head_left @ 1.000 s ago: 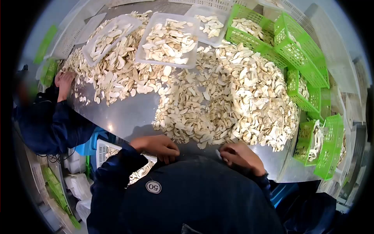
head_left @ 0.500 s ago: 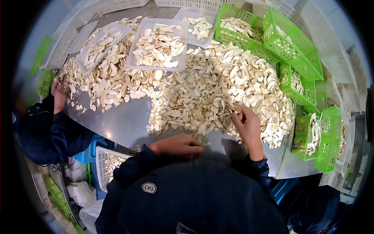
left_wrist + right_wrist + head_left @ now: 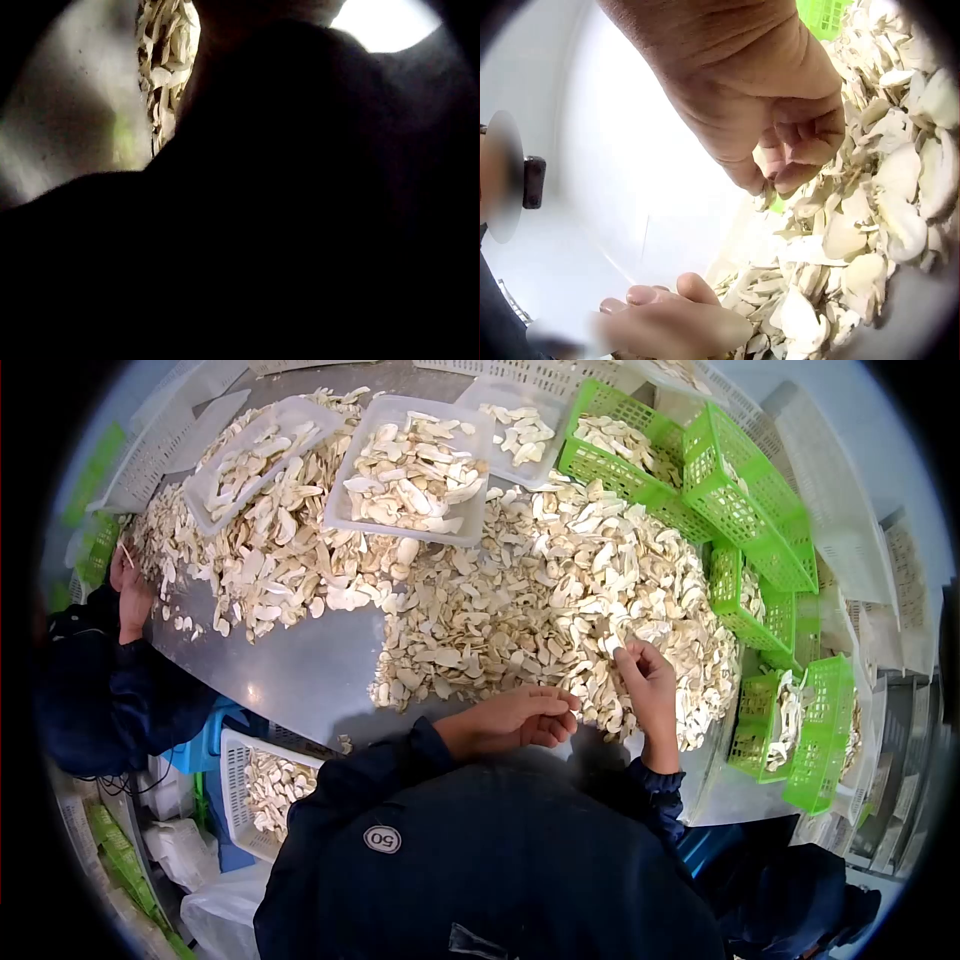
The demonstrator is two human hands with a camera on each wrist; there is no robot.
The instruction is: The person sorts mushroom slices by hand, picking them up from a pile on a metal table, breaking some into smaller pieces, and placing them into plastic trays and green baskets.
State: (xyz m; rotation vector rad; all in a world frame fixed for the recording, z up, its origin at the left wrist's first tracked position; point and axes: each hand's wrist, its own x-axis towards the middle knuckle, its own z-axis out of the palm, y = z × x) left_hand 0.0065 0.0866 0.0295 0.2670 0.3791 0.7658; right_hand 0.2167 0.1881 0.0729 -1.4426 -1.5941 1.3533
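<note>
Pale dried slices, resembling mushroom, form a broad pile (image 3: 490,610) on the metal table. Over its near right part, my right hand (image 3: 652,695) pinches a small whitish slice (image 3: 612,646) between thumb and fingers. The right wrist view shows that hand (image 3: 757,97) with its fingertips bent together above the slices (image 3: 866,277). My left hand (image 3: 515,718) hovers at the pile's near edge, fingers loosely bent, with nothing visible in it; it also appears low in the right wrist view (image 3: 679,322). Mostly darkness fills the left wrist view, beside a strip of slices (image 3: 171,56).
Translucent trays of slices (image 3: 475,520) lie at the back and back left. Green baskets (image 3: 818,735) line the right side. Another person's hand (image 3: 133,600) is at the far left. A white basket of slices (image 3: 237,795) sits below the table's near left edge.
My right hand has gone from the near table edge out over the pile and shifted a little right. My left hand has moved right, towards it.
</note>
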